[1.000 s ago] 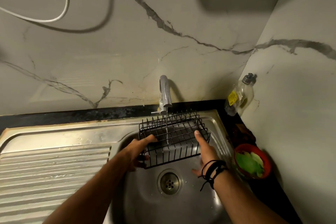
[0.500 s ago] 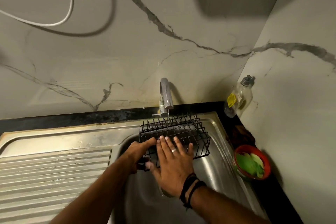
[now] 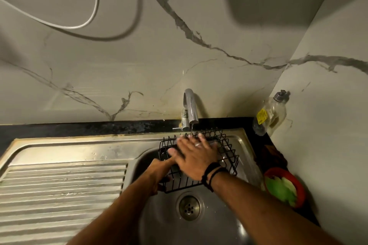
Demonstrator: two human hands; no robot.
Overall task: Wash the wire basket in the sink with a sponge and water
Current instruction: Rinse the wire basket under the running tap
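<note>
A marble-patterned wall (image 3: pixel 139 65) is rising behind everything, turning a corner at the far right. Below it a dark worktop (image 3: pixel 79 128) is running along the far edge, and a steel sink (image 3: pixel 59 151) is taking up the near half, its ribbed draining board (image 3: pixel 59 191) lying to the left and its bowl to the right, with the drain (image 3: pixel 189 207) showing at the bowl's bottom. A white cable (image 3: pixel 93 12) is looping across the wall at the upper left. The wire basket (image 3: pixel 229 157), black, is sitting inside the bowl at its far side, directly under the tap (image 3: pixel 190 109), from which a thin stream of water is falling. The left hand (image 3: pixel 159 173) is gripping the basket's near left corner, fingers curled around the wire. The right hand (image 3: pixel 196 155), its grip released and fingers spread straight, is lying flat across the top of the basket, fingertips reaching under the stream; dark bands are circling its wrist. To the right, on the worktop, a red bowl (image 3: pixel 298 187) is holding something green, and farther back in the corner a clear bottle (image 3: pixel 272 113) with a yellow label is standing.
</note>
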